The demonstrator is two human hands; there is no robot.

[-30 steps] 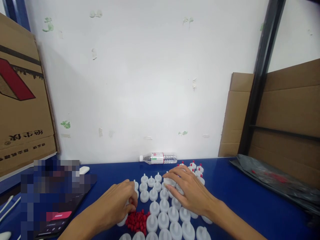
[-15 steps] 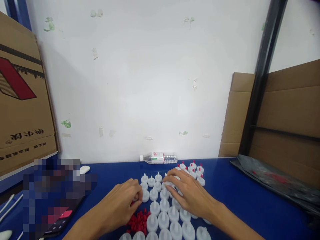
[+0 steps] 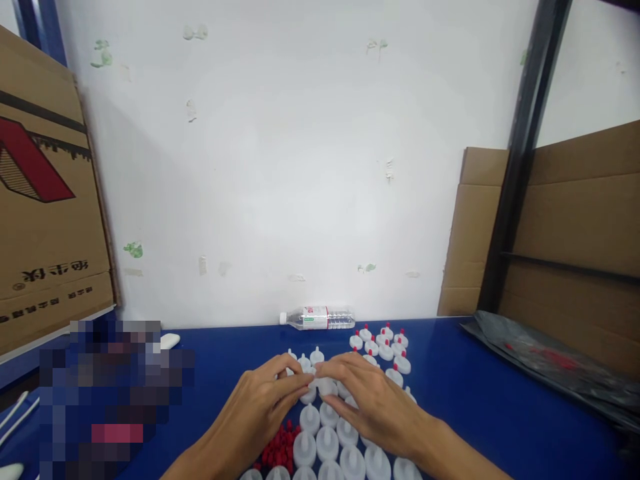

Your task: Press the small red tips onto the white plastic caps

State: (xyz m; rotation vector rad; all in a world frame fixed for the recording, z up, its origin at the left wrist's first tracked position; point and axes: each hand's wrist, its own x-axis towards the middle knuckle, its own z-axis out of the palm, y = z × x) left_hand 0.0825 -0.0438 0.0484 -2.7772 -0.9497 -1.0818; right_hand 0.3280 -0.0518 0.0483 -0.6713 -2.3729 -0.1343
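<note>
My left hand [image 3: 273,397] is closed in a pinch, its fingertips meeting the tip of a white nozzle cap [image 3: 328,387]. Whatever lies in that pinch is too small and covered to make out. Around the same nozzle cap, the thumb and fingers of my right hand [image 3: 373,397] are closed. White nozzle caps without red tips [image 3: 327,443] stand upright in rows beneath and in front of both hands. Beside my left wrist lies a pile of small red tip caps [image 3: 281,445]. Nozzle caps with red tips [image 3: 385,350] stand beyond my right hand.
A clear plastic bottle [image 3: 320,318] lies on its side against the wall. Cardboard boxes stand at the left [image 3: 50,200] and right [image 3: 580,227]. A dark plastic bag [image 3: 545,363] rests on the blue table [image 3: 465,393] at right. A blurred patch covers the left side.
My left hand has moved right and away from the red pile, up to my right hand. The right hand has drawn slightly nearer, closing on a white nozzle cap.
</note>
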